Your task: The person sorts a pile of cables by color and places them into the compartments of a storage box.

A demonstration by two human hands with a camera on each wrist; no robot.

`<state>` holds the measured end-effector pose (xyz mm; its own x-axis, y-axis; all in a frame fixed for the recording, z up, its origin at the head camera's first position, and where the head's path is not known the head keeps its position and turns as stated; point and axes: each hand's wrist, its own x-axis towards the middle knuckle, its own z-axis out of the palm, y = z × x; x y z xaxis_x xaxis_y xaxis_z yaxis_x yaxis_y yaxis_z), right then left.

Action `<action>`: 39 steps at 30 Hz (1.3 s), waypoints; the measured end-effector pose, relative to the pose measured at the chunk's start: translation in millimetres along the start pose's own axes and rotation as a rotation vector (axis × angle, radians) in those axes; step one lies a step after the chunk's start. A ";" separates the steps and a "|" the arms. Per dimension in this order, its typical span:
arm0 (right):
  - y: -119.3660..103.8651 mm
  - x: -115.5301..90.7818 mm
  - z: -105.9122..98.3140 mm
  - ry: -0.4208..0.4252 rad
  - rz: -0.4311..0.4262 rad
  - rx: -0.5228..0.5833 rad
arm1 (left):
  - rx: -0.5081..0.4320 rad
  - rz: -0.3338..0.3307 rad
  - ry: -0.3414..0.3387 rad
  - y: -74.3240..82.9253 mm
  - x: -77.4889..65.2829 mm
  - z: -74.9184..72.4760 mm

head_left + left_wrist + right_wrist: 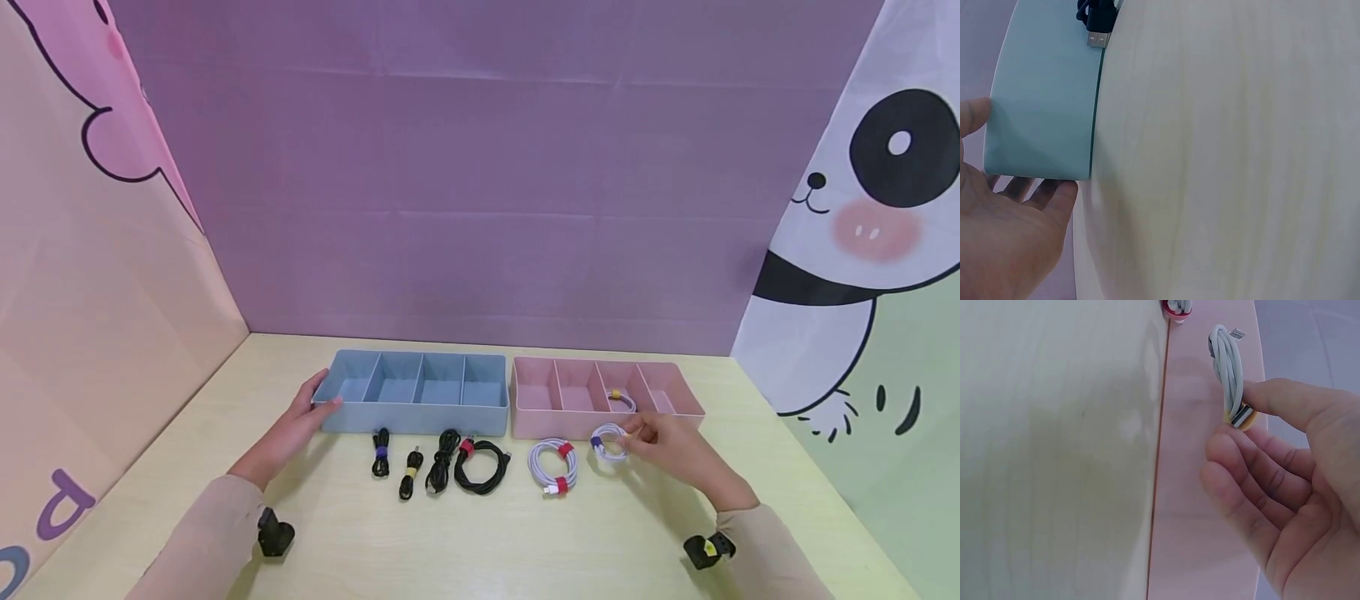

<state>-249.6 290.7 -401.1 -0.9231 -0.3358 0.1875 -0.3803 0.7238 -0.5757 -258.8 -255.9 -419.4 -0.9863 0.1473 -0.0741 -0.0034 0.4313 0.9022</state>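
My left hand (303,414) grips the left end of a blue divided box (416,419), thumb by the front rim. In the left wrist view its fingers touch the end wall. My right hand (671,450) pinches a coiled white cable (609,442) between thumb and fingertips, in front of a pink divided box (555,425). A purple tie shows on this coil in the head view; a yellow band (1245,419) shows near the fingertips in the right wrist view. Another white coil (622,402) with a yellow tie sits in the pink box's third compartment from the left.
In front of the blue box lie several black cables, including a coil (482,487) with a red tie and a bundle (381,465) with a purple tie. A white coil (536,471) with red ties lies before the pink box. A purple backdrop (480,208) stands behind the table.
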 end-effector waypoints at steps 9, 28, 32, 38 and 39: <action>-4.5 1.9 -3.5 -0.002 -0.003 0.005 | 0.010 -0.003 -0.003 -1.4 -0.3 -0.4; -12.4 4.0 -7.9 0.028 -0.013 0.022 | 0.003 0.006 0.001 -1.4 1.3 -0.5; -13.2 4.9 -9.2 0.035 -0.017 0.017 | 0.003 0.010 0.007 -2.5 1.8 -0.2; -13.3 9.3 -10.6 0.052 -0.043 0.023 | 0.006 0.021 0.009 -1.0 1.4 -0.6; -13.4 10.5 -10.8 0.057 -0.042 0.020 | 0.006 0.022 0.008 -1.1 1.6 -0.7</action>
<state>-254.8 284.0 -382.8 -0.9083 -0.3302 0.2568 -0.4181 0.6975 -0.5819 -260.5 -256.7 -420.2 -0.9874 0.1495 -0.0513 0.0189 0.4337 0.9009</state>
